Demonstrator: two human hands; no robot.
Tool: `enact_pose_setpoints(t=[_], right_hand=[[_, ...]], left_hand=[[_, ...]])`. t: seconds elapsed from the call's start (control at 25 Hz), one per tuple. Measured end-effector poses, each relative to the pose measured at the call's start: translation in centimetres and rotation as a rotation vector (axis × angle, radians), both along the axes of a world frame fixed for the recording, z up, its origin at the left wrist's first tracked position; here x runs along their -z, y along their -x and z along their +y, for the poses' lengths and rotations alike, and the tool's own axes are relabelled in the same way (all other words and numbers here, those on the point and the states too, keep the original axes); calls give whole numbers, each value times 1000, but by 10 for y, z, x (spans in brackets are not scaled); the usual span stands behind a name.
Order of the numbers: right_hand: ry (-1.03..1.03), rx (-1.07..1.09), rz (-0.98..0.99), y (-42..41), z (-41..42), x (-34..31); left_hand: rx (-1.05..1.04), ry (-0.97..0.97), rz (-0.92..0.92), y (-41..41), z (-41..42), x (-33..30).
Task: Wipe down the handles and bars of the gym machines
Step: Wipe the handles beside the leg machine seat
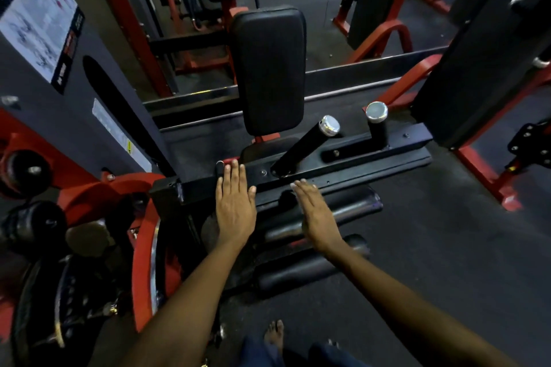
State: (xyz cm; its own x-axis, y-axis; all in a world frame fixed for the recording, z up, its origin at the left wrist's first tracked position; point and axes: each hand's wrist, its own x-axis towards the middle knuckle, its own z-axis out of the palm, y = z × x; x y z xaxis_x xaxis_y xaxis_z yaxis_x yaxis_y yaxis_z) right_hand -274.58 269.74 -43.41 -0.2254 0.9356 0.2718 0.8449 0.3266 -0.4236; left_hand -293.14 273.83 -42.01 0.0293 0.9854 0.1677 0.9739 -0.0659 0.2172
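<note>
A black and red gym machine fills the middle of the view. Its flat black bar [343, 162] runs from lower left to upper right. Two black handles rise from it: a slanted one [304, 147] with a chrome cap, and a short upright one [377, 125] further right. My left hand [235, 205] is stretched out flat, fingers together, over the bar's left part. My right hand [317, 214] is also flat and empty, edge-on, just in front of the bar and over the black roller pads [331, 211]. No cloth is visible in either hand.
An upright black back pad [268, 68] stands behind the bar. A grey weight-stack cover [59, 83] with an instruction sheet is at left, with a red cam and black rollers below it. Red frames and black columns stand at right. Dark rubber floor [447, 247] lies to the right.
</note>
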Motion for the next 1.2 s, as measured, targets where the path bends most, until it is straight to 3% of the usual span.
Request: enact_pose_setpoints(t=[0.16,0.28,0.52,0.68,0.76,0.84,0.96,1.08,1.2], right_hand=[[-14,-329,-368,-38,32,12],[-8,-403,-468,-87,48,17],[92,-230,-378,-113,39,18],[26,-72,-313,-133,30,20],[75,82,-195,-133,25,13],[199,360,213,-126,18,-2],[278,776,745,-139,15,-24],[390,851,986,-171,23,-38],[266,813,1036,-194,46,-63]], left_hand=[[-103,53,-2,-22,-12,3],[-160,66,32,-30,-12,3],[-154,103,57,-28,-13,3],[-135,127,51,-29,-14,-3],[-154,127,-2,-33,-18,-6],[-167,82,-106,-41,-32,-6],[99,-30,-153,-76,-67,1],[252,-20,-180,-126,-63,-3],[233,-2,-275,-166,-34,-19]])
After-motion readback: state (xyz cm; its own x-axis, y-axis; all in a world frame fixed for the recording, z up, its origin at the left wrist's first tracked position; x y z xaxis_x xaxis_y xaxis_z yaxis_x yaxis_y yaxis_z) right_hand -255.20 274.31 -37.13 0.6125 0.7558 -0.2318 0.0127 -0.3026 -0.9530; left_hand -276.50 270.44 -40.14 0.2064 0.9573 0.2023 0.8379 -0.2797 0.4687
